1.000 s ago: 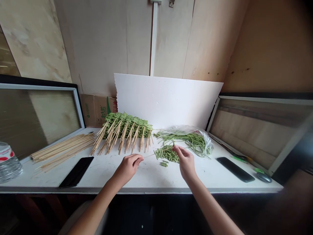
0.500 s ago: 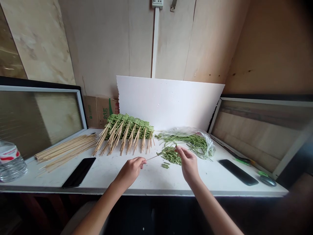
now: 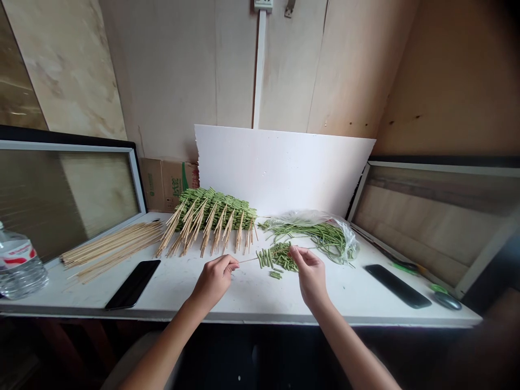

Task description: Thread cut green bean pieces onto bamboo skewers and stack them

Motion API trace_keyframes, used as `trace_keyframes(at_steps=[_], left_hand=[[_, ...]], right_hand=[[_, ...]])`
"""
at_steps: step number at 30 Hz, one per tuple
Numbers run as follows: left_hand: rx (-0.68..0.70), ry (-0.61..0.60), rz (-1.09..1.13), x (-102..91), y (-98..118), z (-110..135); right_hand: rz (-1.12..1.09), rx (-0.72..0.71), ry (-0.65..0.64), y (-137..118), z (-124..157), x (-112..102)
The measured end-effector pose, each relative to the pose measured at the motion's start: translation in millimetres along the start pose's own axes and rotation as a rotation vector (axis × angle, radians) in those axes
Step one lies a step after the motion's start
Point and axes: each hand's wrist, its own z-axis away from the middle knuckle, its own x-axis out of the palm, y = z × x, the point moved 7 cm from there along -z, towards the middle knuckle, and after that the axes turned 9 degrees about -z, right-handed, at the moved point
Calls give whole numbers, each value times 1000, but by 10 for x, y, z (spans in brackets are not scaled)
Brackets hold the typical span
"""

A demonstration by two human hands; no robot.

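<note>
My left hand (image 3: 216, 277) is closed in a pinch on the near end of a bamboo skewer (image 3: 248, 260) that carries a few short green bean pieces (image 3: 265, 258) at its far end. My right hand (image 3: 309, 271) is closed in a pinch over a small pile of cut bean pieces (image 3: 284, 255), gripping the skewer's tip or a bean piece; which one is hidden. Both hands hover just above the white table (image 3: 244, 295).
A stack of finished bean skewers (image 3: 211, 216) lies behind my left hand. Bare skewers (image 3: 111, 250) lie at left, beside a black phone (image 3: 132, 284) and a water bottle (image 3: 18, 268). Long beans in a plastic bag (image 3: 320, 233) lie right; another phone (image 3: 397, 285) and scissors (image 3: 406, 266) farther right.
The bean pieces on the skewer sat flat, then tipped up and apart from my right hand, and now sit level again with my right fingers closed at its tip. The camera shifted slightly.
</note>
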Motion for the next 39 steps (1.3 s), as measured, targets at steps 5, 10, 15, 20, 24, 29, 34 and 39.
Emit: trace_keyframes(at_steps=[5, 10, 15, 20, 24, 29, 34, 39], left_hand=[[55, 36, 2, 19, 128, 14], [62, 68, -2, -35, 192, 1], [-17, 73, -43, -72, 11, -23], [-129, 53, -53, -46, -233, -26], [-133, 19, -56, 7, -276, -23], [-111, -4, -43, 59, -258, -14], [-100, 11, -36, 43, -269, -18], [-104, 56, -11, -30, -283, -38]], right_hand=[[33, -2, -77, 53, 102, 161], [58, 2, -107, 105, 132, 219], [106, 89, -221, 180, 55, 226], [490, -154, -376, 343, -127, 77], [909, -314, -409, 639, -170, -93], [1214, -318, -454, 827, -129, -124], [887, -145, -403, 689, -238, -148], [274, 188, -316, 581, -335, -192]])
